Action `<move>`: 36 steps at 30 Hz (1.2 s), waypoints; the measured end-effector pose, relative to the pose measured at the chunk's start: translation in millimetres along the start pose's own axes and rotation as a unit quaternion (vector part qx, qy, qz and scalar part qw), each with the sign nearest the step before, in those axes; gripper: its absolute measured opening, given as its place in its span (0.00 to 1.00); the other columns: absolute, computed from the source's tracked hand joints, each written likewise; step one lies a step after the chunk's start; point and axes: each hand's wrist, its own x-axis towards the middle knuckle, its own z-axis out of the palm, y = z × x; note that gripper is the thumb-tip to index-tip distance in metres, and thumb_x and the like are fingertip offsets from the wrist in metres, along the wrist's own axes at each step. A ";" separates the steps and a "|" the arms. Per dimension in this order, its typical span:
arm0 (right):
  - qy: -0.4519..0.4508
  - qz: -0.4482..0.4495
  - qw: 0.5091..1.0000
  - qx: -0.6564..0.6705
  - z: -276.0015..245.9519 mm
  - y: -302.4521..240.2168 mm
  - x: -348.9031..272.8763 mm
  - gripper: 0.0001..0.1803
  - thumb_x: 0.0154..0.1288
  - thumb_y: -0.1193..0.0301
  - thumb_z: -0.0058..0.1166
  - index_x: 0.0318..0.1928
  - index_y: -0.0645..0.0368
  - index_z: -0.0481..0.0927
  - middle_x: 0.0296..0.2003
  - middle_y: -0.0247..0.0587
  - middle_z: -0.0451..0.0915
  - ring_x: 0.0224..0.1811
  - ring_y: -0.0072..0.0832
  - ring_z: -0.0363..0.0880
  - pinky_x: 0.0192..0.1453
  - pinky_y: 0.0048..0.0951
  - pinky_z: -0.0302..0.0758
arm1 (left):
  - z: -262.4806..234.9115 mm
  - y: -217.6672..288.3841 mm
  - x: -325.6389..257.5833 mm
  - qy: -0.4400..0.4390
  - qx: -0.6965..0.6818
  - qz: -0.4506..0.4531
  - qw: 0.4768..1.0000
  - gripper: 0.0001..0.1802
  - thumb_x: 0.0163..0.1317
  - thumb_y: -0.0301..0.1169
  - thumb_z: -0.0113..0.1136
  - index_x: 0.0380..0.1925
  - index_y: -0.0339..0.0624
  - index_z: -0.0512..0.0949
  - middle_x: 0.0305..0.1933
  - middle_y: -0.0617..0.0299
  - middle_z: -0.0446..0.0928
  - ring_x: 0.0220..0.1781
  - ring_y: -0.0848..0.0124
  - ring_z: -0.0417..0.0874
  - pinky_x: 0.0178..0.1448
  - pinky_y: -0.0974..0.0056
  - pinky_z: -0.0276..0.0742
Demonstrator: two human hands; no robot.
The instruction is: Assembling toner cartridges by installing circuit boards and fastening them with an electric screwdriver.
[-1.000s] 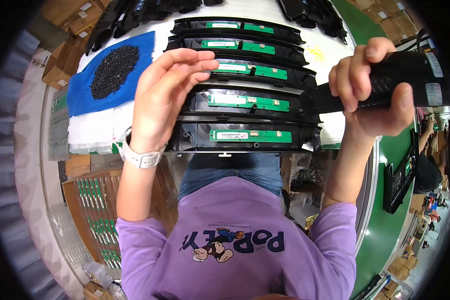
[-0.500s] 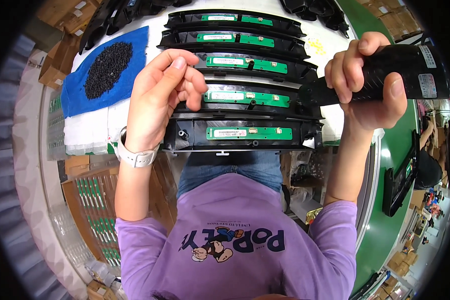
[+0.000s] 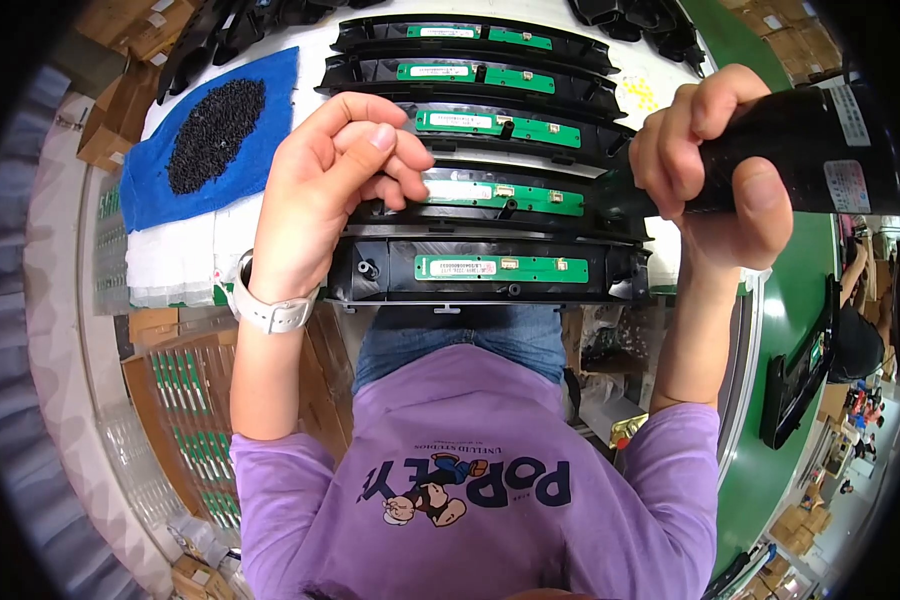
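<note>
My right hand (image 3: 705, 165) is wrapped round a black electric screwdriver (image 3: 790, 150), a thick cylinder with pale labels, its narrower end pointing left over the panels. My left hand (image 3: 345, 165) hovers above the left part of the panels, thumb pressed to curled fingers; whatever is in the pinch is too small or hidden. Below both hands lie several long black plastic panels (image 3: 370, 270) in a stacked row, each with a green circuit board (image 3: 500, 268) along it. To the left, a pile of small black screws (image 3: 217, 135) rests on a blue cloth (image 3: 150, 190).
More black parts (image 3: 640, 25) lie at the table's far edge. Small yellow bits (image 3: 638, 93) sit on the white surface right of the panels. Clear trays of green boards (image 3: 195, 430) stand low at left. A green table (image 3: 770, 350) at right carries another black panel (image 3: 800, 375).
My right hand and the screwdriver have shifted slightly left. My left hand has moved a little right and up, still pinched. The panels lie as before.
</note>
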 end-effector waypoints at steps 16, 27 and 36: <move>-0.026 -0.104 0.986 0.131 4.7 -12.6 2.6 0.30 0.54 0.50 0.57 0.47 0.61 0.68 0.22 0.28 0.68 0.16 0.19 0.65 0.30 0.27 0.63 | 8.0 2.5 -17.6 0.019 0.065 0.050 0.996 0.15 0.67 0.37 0.51 0.28 0.36 0.76 0.23 0.64 0.76 0.18 0.82 0.70 0.23 0.78 0.63; 0.039 -0.176 0.946 0.270 27.9 -14.5 0.4 0.26 0.44 0.55 0.62 0.40 0.60 0.72 0.21 0.24 0.69 0.18 0.16 0.67 0.35 0.26 0.62 | 28.0 7.1 -34.3 -0.048 0.051 0.026 0.997 0.03 0.56 0.23 0.62 0.27 0.35 0.78 0.23 0.64 0.77 0.20 0.82 0.72 0.23 0.79 0.66; 0.067 -0.108 0.966 0.227 33.2 -19.1 -2.8 0.26 0.47 0.56 0.60 0.41 0.61 0.70 0.21 0.27 0.68 0.18 0.17 0.66 0.36 0.26 0.62 | 30.4 3.8 -35.2 -0.046 0.086 0.046 0.994 0.03 0.53 0.21 0.64 0.25 0.35 0.78 0.21 0.66 0.76 0.18 0.85 0.72 0.22 0.79 0.66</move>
